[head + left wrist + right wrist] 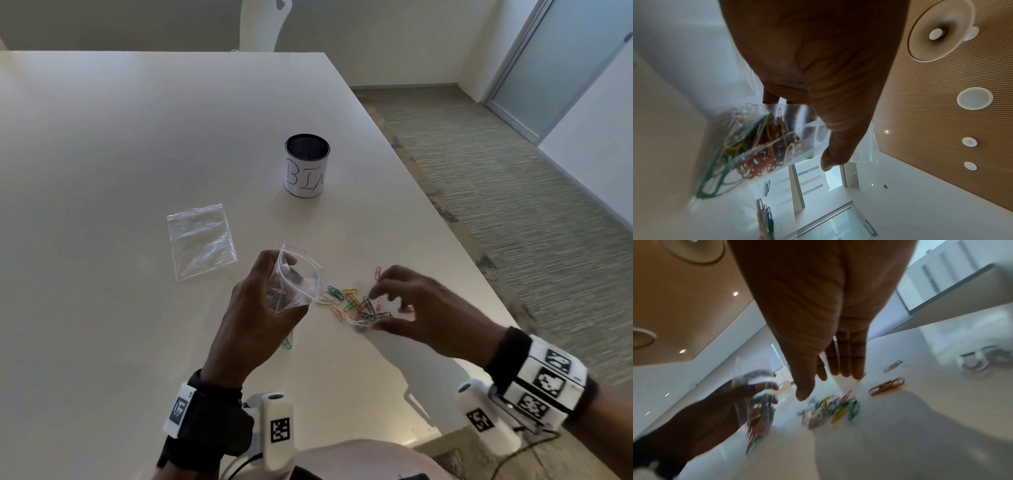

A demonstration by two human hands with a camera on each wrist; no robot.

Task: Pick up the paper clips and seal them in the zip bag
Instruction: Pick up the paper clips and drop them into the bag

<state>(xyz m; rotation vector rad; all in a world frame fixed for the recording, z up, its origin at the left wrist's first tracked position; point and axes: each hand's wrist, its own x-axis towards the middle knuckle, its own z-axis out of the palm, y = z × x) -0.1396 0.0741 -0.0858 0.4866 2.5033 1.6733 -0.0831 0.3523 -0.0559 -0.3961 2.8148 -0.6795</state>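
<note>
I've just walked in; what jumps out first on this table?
Bright paper clips lie scattered near the white table's right edge, under the open right hand. The left hand grips a clear zip bag already holding clips; a mesh cup stands behind.

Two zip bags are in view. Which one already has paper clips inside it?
The zip bag that the left hand holds up, mouth open, with coloured clips inside. The other bag lies flat on the table, looking empty.
</note>
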